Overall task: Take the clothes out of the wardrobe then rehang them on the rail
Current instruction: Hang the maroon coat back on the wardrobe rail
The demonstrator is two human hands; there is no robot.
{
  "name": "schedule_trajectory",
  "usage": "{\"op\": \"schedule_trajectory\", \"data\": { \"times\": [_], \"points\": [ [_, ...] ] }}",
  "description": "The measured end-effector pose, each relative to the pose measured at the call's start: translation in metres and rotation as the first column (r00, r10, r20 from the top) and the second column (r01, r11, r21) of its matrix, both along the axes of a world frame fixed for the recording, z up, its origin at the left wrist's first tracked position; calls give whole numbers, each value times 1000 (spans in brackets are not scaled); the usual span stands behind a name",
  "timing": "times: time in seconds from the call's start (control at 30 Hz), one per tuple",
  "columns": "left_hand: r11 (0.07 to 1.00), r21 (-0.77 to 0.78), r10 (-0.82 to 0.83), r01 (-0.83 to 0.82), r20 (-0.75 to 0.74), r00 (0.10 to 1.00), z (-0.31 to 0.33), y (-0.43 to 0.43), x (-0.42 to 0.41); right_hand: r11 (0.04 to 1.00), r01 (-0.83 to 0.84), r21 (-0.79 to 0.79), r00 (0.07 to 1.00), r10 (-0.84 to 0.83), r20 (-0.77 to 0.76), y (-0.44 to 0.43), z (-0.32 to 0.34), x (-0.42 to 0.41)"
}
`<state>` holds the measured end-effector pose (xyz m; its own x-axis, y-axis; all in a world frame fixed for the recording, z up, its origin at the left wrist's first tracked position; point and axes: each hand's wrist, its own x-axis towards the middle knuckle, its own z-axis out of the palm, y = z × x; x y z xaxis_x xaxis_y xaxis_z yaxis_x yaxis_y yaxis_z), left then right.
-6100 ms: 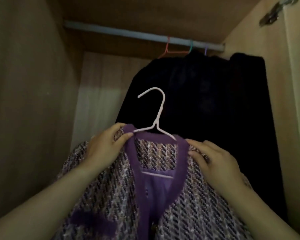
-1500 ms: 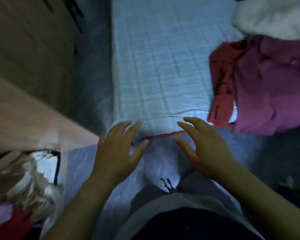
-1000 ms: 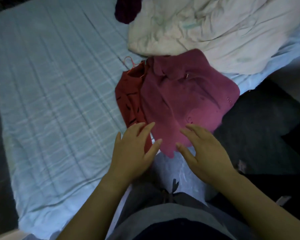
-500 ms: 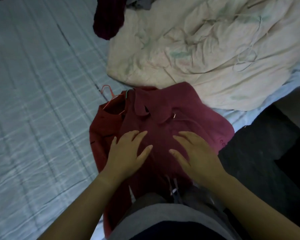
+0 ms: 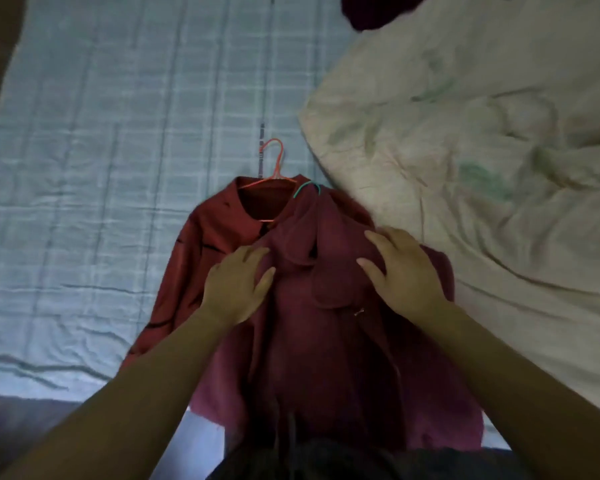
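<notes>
Two garments lie stacked on the bed. On top is a maroon coat [image 5: 326,341] on a teal hanger [image 5: 307,187]. Under it, showing at the left, is a red shirt [image 5: 205,237] with dark marks on an orange hanger [image 5: 274,161]. My left hand [image 5: 238,284] rests flat with spread fingers on the coat's left shoulder area. My right hand [image 5: 402,271] lies on the coat's right shoulder, fingers spread and slightly bent. Neither hand visibly grips the cloth. The wardrobe and rail are out of view.
The bed has a pale blue checked sheet [image 5: 101,150]. A crumpled cream duvet [image 5: 482,168] fills the right side, touching the coat. A dark maroon garment [image 5: 378,12] lies at the top edge. Dark floor [image 5: 14,427] shows at the bottom left.
I have turned from the wardrobe, where I held a purple tweed jacket, to the bed. My empty hands have come down onto the maroon coat, moving up toward its shoulders.
</notes>
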<state>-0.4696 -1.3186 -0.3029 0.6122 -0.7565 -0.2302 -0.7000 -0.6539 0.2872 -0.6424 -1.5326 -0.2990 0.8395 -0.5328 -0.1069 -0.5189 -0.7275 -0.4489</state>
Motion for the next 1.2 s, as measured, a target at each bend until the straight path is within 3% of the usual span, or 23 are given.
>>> {"op": "schedule_trajectory", "data": {
  "times": [0.17, 0.33, 0.43, 0.53, 0.63, 0.77, 0.93, 1.07, 1.2],
  "points": [
    [967, 89, 243, -240, -35, 969, -49, -12, 4, 985, -162, 57, 983, 166, -75, -39, -57, 31],
    [895, 204, 403, -396, 4, 915, -93, -27, 16, 982, -186, 44, 977, 189, -98, -45, -98, 35],
    [858, 287, 443, -426, 7, 896, -112, -28, 20, 984, -174, -29, 985, 173, -5, -43, -110, 35],
    [901, 233, 393, -366, -80, 916, -114, -23, 14, 980, -196, -20, 980, 195, -31, -39, -112, 34],
    [932, 120, 358, -343, -143, 923, -95, -10, -4, 972, -236, 15, 972, 236, -1, -34, -100, 24],
    [885, -47, 451, -464, -169, 877, -43, 16, -30, 964, -255, 76, 965, 249, 78, -22, -60, 7],
    [826, -217, 519, -520, -68, 852, 28, 67, -60, 958, -267, 105, 940, 234, 249, 16, 6, -2],
    [739, -275, 630, -615, -39, 775, 80, 138, -82, 924, -369, 98, 858, 299, 417, 78, 50, 7],
    [607, -298, 764, -737, -37, 644, 113, 229, -114, 851, -524, 32, 752, 445, 485, 158, 87, 22]
  ]
}}
